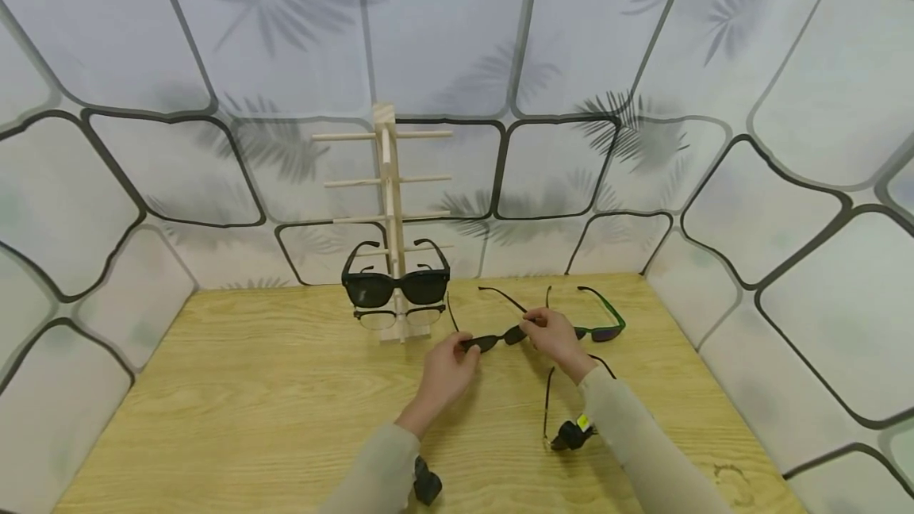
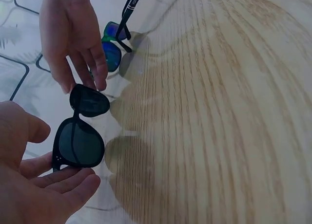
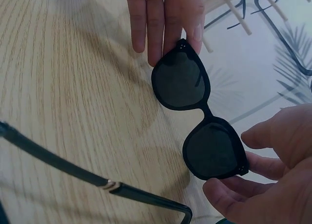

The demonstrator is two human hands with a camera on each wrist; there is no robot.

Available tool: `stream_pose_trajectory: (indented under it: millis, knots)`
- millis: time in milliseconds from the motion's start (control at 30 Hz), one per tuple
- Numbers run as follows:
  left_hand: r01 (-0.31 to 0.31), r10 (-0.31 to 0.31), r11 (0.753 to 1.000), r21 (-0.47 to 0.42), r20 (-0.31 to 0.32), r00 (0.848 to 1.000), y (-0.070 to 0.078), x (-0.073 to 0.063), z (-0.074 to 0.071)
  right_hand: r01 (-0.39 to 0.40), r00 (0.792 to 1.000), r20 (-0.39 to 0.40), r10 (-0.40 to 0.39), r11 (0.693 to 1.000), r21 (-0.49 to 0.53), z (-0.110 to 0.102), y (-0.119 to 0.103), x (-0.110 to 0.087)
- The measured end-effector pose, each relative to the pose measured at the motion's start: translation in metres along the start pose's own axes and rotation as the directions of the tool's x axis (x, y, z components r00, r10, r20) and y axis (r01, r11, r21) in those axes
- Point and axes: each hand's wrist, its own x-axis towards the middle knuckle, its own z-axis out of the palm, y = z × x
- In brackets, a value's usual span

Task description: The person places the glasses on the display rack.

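Note:
Both hands hold a pair of black sunglasses (image 1: pixel 487 343) with dark lenses, one hand at each outer corner of the frame. My left hand (image 1: pixel 444 371) grips the left end, thumb and fingers at the hinge corner. On the other end, the fingers and thumb of my right hand (image 1: pixel 555 337) pinch the frame. In the right wrist view the lens fronts (image 3: pixel 180 80) face the camera, tilted close over the table. The temples extend away toward the back wall in the head view.
A wooden glasses stand (image 1: pixel 389 205) rises at the back, with thick black sunglasses (image 1: pixel 396 289) and thin-rimmed glasses (image 1: pixel 377 319) on its lower part. Green-framed sunglasses (image 1: pixel 608 333) lie right of my right hand. Thin-framed glasses (image 1: pixel 547 411) lie nearer, partly behind the right sleeve. Patterned walls (image 1: pixel 443 22) surround the wooden table (image 1: pixel 250 403).

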Motion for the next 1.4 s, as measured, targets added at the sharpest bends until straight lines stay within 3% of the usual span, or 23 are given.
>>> stream_pose_trajectory:
  millis: [200, 433, 667, 1000, 1400]
  knots:
    - [0.009, -0.008, 1.000, 0.016, -0.056, 0.998, -0.001, 0.007, 0.002, 0.010, 1.000, -0.009, -0.010, 1.000, 0.006, 0.000, 0.001, 0.000]
    - [0.050, -0.051, 0.999, -0.017, -0.057, 0.997, -0.006, 0.012, 0.002, 0.012, 1.000, -0.008, -0.012, 1.000, 0.003, 0.000, 0.002, -0.001]
    - [0.026, -0.027, 1.000, -0.014, -0.078, 0.997, -0.005, 0.013, 0.000, 0.006, 1.000, -0.005, -0.006, 1.000, -0.002, -0.004, 0.002, -0.007]
    - [0.031, -0.035, 0.998, -0.058, -0.071, 0.997, 0.009, 0.010, -0.005, 0.023, 0.999, -0.047, -0.022, 0.999, 0.037, -0.014, -0.001, -0.018]
    - [-0.032, 0.024, 0.995, -0.090, -0.095, 0.995, 0.033, 0.007, -0.011, 0.060, 0.989, -0.144, -0.042, 0.991, 0.123, -0.032, -0.017, -0.035]
